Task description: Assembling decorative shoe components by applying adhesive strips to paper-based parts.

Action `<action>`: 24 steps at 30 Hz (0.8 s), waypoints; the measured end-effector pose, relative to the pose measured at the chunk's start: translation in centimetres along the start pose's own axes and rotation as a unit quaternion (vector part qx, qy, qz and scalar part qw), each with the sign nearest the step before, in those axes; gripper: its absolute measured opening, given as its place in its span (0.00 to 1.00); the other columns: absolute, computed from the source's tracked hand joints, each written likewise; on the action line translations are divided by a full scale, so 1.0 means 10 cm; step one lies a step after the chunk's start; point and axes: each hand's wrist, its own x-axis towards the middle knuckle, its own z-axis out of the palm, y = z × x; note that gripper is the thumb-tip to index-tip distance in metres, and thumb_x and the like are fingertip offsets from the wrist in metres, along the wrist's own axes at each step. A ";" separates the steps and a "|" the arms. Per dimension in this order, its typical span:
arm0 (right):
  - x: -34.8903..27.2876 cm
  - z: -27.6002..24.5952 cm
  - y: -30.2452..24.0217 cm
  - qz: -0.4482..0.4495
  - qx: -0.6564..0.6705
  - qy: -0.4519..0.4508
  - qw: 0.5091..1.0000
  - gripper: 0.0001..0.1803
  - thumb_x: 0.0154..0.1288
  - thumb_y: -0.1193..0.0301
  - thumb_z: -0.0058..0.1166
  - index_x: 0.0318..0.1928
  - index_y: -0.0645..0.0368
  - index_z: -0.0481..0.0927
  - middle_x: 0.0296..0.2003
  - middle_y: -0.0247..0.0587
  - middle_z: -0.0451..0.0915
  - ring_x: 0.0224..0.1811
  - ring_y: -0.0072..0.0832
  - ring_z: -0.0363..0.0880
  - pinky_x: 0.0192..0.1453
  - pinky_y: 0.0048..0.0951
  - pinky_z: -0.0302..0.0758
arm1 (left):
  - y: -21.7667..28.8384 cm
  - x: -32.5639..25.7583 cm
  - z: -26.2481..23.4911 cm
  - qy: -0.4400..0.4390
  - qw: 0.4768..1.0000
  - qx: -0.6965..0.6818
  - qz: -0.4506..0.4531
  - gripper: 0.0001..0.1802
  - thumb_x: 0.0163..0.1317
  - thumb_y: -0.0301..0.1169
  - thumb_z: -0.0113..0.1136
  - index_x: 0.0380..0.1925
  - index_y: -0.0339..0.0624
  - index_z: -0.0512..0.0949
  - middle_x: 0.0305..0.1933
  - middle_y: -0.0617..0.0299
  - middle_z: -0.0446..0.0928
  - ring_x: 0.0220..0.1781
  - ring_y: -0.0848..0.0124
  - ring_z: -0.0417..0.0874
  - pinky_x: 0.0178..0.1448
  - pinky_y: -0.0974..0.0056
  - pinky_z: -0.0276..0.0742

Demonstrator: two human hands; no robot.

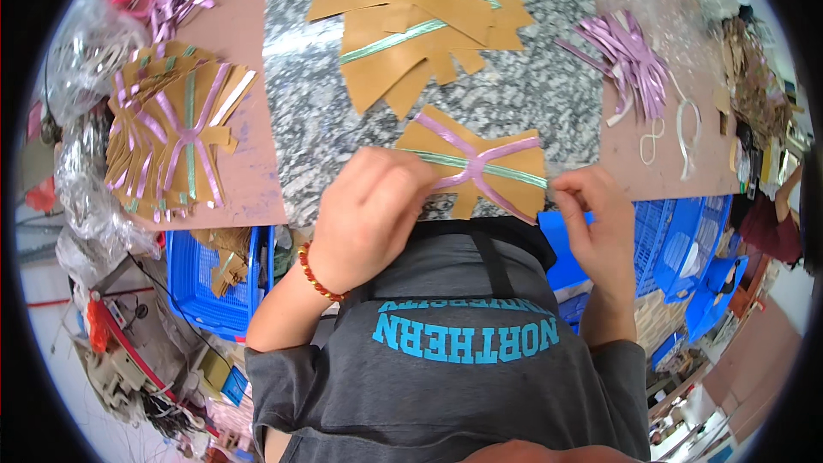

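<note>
A tan leather-like piece (506, 167) lies in front of me at the near edge of a speckled stone slab. One shiny green strip crosses it, and lilac strips curve in toward its middle. My left hand (373, 206), wearing a beaded bracelet (315, 279), is closed over the piece's left edge; its fingertips are partly hidden. My right hand (596, 214) is at the right edge, thumb and forefinger curled close together by the green strip's end. Whatever those fingers hold is too small to make out. Beyond lies a pile of tan pieces with green strips (411, 26).
The speckled slab (300, 120) rests on a brownish table. At left fans a stack of tan pieces with strips (171, 133). Lilac strips (630, 69) and a white cord loop (688, 133) lie at right. Blue baskets (210, 291) stand below the table edge.
</note>
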 end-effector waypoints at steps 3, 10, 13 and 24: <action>-0.10 -0.02 0.01 -0.008 -0.014 -0.043 0.999 0.08 0.59 0.77 0.63 0.39 0.58 0.79 0.35 0.41 0.78 0.33 0.37 0.80 0.36 0.33 0.75 | 0.04 0.10 0.23 -0.032 0.997 0.007 0.075 0.17 0.49 0.15 0.65 0.41 0.38 0.80 0.44 0.56 0.81 0.45 0.56 0.82 0.48 0.57 0.79; -0.18 0.16 0.18 -0.129 -0.083 0.003 0.988 0.10 0.55 0.75 0.65 0.38 0.54 0.80 0.34 0.35 0.79 0.33 0.38 0.80 0.35 0.36 0.74 | 0.07 0.25 0.36 -0.079 0.990 0.066 0.095 0.20 0.48 0.19 0.67 0.44 0.41 0.81 0.50 0.58 0.80 0.50 0.57 0.81 0.52 0.58 0.78; -0.10 0.12 0.27 -0.184 -0.103 0.063 0.976 0.10 0.55 0.77 0.64 0.39 0.55 0.81 0.35 0.35 0.80 0.32 0.37 0.80 0.34 0.36 0.74 | 0.12 0.37 0.36 -0.073 0.994 0.052 0.067 0.17 0.51 0.19 0.66 0.43 0.40 0.82 0.47 0.58 0.80 0.48 0.58 0.81 0.50 0.58 0.79; -0.18 0.22 0.22 -0.136 0.074 0.044 0.987 0.11 0.50 0.83 0.68 0.34 0.60 0.81 0.30 0.40 0.83 0.29 0.33 0.83 0.32 0.29 0.77 | 0.06 0.35 0.39 -0.120 0.992 0.019 0.017 0.14 0.55 0.18 0.65 0.42 0.40 0.83 0.43 0.58 0.79 0.41 0.60 0.84 0.43 0.60 0.81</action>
